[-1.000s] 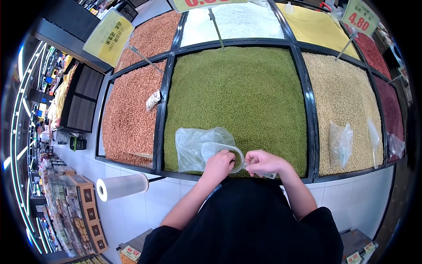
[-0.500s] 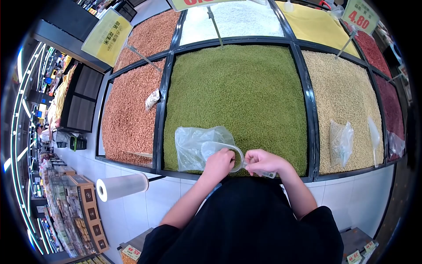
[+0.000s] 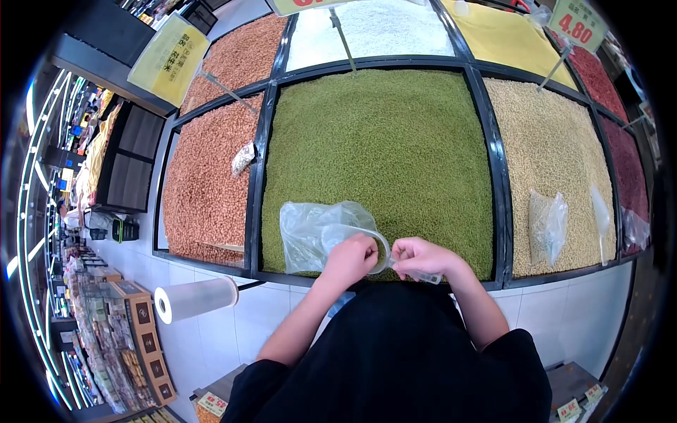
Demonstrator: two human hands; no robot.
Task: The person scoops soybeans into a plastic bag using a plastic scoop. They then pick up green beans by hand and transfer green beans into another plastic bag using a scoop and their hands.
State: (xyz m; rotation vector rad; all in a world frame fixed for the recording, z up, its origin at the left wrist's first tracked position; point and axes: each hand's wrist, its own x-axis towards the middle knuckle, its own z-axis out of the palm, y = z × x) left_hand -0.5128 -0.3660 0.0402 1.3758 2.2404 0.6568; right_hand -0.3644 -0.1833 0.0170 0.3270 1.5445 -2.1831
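A clear plastic bag (image 3: 303,236) spreads over the green mung beans (image 3: 381,148) at the front of the middle bin. My left hand (image 3: 351,258) is closed, pinching the bag near its mouth. A clear plastic scoop (image 3: 385,248) sits between my two hands, its curved rim partly hidden by my left fingers and its bowl seemingly within the bag. My right hand (image 3: 422,256) is closed around the scoop's handle, whose end sticks out below the palm. Whether the scoop carries any beans cannot be made out.
Black dividers frame neighbouring bins of peanuts (image 3: 204,183) and pale beans (image 3: 543,148). A filled bag (image 3: 549,229) and another scoop (image 3: 600,222) lie on the pale beans. A small packet (image 3: 243,159) rests on the peanuts. A bag roll (image 3: 197,299) juts out at front left.
My left hand has shifted very slightly, its knuckles turning a little over the bag and scoop rim. My right hand stays almost where it was.
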